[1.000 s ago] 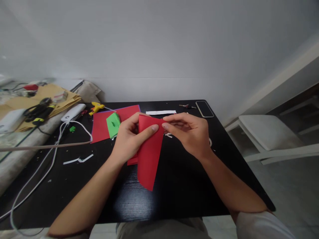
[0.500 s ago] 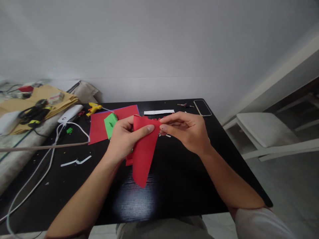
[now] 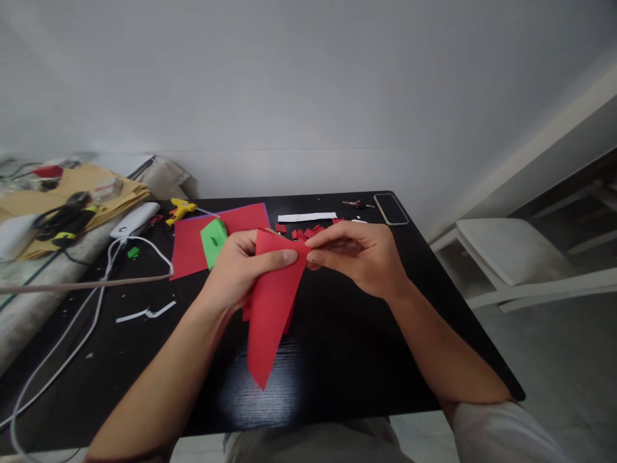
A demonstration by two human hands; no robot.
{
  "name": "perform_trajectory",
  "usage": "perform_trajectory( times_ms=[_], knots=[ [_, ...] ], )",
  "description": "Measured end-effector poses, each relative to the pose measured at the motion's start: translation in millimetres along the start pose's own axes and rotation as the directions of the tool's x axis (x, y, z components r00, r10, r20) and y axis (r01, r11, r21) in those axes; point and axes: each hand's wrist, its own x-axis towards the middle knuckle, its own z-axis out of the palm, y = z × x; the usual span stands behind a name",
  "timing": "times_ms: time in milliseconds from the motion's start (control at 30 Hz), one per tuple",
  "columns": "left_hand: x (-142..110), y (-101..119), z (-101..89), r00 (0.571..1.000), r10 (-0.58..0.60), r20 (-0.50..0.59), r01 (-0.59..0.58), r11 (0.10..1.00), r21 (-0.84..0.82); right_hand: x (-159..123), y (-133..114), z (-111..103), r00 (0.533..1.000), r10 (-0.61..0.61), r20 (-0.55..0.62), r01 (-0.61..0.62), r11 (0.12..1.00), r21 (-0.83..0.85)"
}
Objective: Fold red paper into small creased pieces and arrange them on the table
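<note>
A folded sheet of red paper (image 3: 272, 308) hangs between my hands over the black table, its lower end tapering to a point. My left hand (image 3: 241, 267) is closed on its upper left part, thumb lying flat across the front and fingers behind. The top right corner of the paper is pinched by my right hand (image 3: 357, 257), between thumb and index finger. Small cut red paper pieces (image 3: 308, 232) lie on the table just behind the paper. More red paper shows partly behind and below my left hand, mostly hidden.
Left of my hands, a stack of green paper (image 3: 213, 241) rests on a red sheet (image 3: 186, 251), with a yellow glue gun (image 3: 180, 209) at its back edge. A white strip (image 3: 307, 218), keys (image 3: 358, 204) and a phone (image 3: 391, 209) lie farther back. White cables (image 3: 103, 289) run along the left.
The paper's lower end has swung left and down and now looks more pointed. Both hands keep their hold. More red pieces show behind the paper as the view shifts slightly.
</note>
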Motion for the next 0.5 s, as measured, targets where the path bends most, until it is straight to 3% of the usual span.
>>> perform_trajectory(
  times_ms=[233, 500],
  knots=[
    [3.8, 2.5, 3.7, 0.988, -0.106, 0.116, 0.123, 0.982, -0.145, 2.3, -2.3, -3.9, 0.993, -0.112, 0.049, 0.115, 0.991, -0.074],
    [3.7, -0.5, 4.6, 0.976, -0.168, 0.139, 0.19, 0.969, -0.159, 2.9, -5.8, -5.2, 0.989, -0.141, 0.047, 0.145, 0.982, -0.118]
  ],
)
